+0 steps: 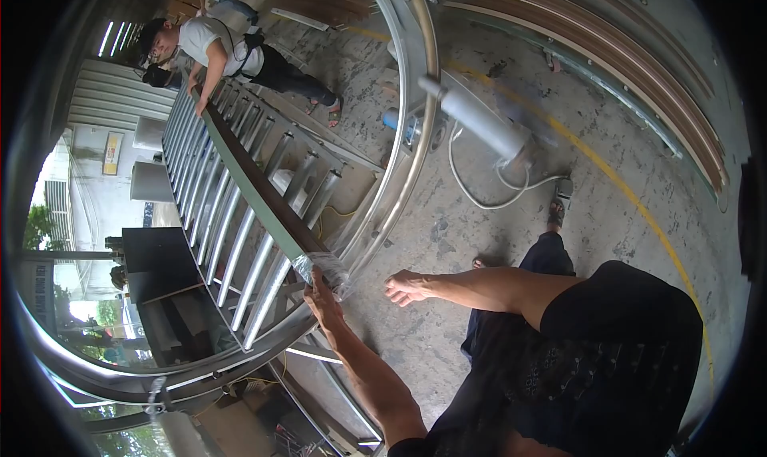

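My left hand (321, 296) is closed on the near end of a long board (252, 193), green on one face and dark brown on the edge. Clear plastic film (335, 269) is bunched round that end. The board lies slantwise across a conveyor of metal rollers (260, 285). My right hand (407, 288) hangs in the air to the right of the board's end, fingers curled, with nothing visible in them. A large metal ring (427, 65) curves around the near end of the conveyor.
Another person (228, 53) grips the far end of the board. A pale, motion-blurred cylinder (483, 125) juts out from the ring, above a looping grey hose (467, 197). Long brown boards (631, 53) are stacked at the far right. A yellow line (615, 177) crosses the concrete floor.
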### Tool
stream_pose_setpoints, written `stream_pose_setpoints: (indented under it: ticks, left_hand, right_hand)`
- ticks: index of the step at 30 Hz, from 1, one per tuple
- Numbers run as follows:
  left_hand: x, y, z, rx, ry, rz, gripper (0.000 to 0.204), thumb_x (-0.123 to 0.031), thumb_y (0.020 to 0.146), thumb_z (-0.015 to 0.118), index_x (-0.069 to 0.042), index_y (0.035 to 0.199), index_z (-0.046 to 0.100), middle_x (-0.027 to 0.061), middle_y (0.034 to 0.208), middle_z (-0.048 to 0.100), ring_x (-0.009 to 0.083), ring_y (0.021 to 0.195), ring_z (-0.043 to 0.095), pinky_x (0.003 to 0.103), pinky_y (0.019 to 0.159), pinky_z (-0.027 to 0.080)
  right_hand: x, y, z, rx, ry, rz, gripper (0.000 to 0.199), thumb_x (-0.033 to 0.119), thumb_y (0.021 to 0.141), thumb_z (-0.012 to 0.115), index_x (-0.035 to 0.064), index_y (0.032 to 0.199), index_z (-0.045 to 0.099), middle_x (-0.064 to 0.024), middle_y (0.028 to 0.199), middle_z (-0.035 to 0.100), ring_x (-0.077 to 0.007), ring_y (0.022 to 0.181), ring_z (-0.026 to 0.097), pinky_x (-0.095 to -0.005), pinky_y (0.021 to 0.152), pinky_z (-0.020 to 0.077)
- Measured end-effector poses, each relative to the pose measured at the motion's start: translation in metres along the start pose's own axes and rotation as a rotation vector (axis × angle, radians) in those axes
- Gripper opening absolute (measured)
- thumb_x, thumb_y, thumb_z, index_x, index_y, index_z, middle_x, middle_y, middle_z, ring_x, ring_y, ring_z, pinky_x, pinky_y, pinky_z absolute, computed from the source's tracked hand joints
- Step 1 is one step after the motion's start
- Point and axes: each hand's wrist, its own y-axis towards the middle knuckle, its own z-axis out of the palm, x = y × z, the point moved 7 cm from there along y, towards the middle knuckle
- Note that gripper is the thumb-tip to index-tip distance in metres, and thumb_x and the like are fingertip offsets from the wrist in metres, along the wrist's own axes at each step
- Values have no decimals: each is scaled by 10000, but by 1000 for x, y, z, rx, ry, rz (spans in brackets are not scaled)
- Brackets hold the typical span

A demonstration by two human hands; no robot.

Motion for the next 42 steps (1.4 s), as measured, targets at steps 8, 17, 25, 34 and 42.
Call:
stream_pose_setpoints:
  ticks: [8, 17, 25, 34, 42]
  left_hand:
    - [1, -1, 1, 30, 3, -25, 362, -387, 832, 680, -34, 819, 599, -49, 666, 421, 92, 592, 339, 297, 533, 271]
    - [1, 1, 1, 44, 51, -9, 452, -391, 830, 658, 9, 1031, 597, 25, 832, 535, 158, 748, 452, 335, 685, 382]
    - [-9, -10, 11, 73, -36, 14, 514, -379, 845, 631, 29, 1146, 549, 68, 914, 577, 187, 817, 508, 364, 744, 420]
    - [13, 12, 5, 232, -156, 15, 498, -431, 949, 508, -15, 1223, 514, 94, 1022, 599, 220, 835, 587, 344, 710, 490]
    - [26, 20, 5, 360, -255, -76, 594, -530, 955, 423, -25, 1262, 484, 95, 1100, 579, 227, 978, 580, 351, 808, 487]
  right_hand:
    - [12, 12, -15, -115, 150, -39, 579, 309, 971, 383, -29, 1429, 273, -240, 1465, 338, -408, 1340, 352, -543, 1081, 323]
    - [83, 3, -15, -147, 291, -190, 772, 588, 961, 280, -15, 1442, 253, -256, 1479, 293, -403, 1361, 314, -538, 1102, 292]
    - [119, -26, 69, 129, 88, -376, 835, 662, 897, 399, 70, 1467, 255, -225, 1503, 258, -380, 1399, 236, -567, 1117, 253]
    - [115, -41, 109, 62, 71, -369, 915, 498, 765, 740, 86, 1439, 279, -122, 1476, 335, -298, 1387, 272, -621, 1108, 215]
    - [97, -15, 100, -94, 174, -350, 656, 290, 753, 754, 42, 1280, 452, -82, 1138, 595, -233, 1057, 569, -613, 1016, 350]
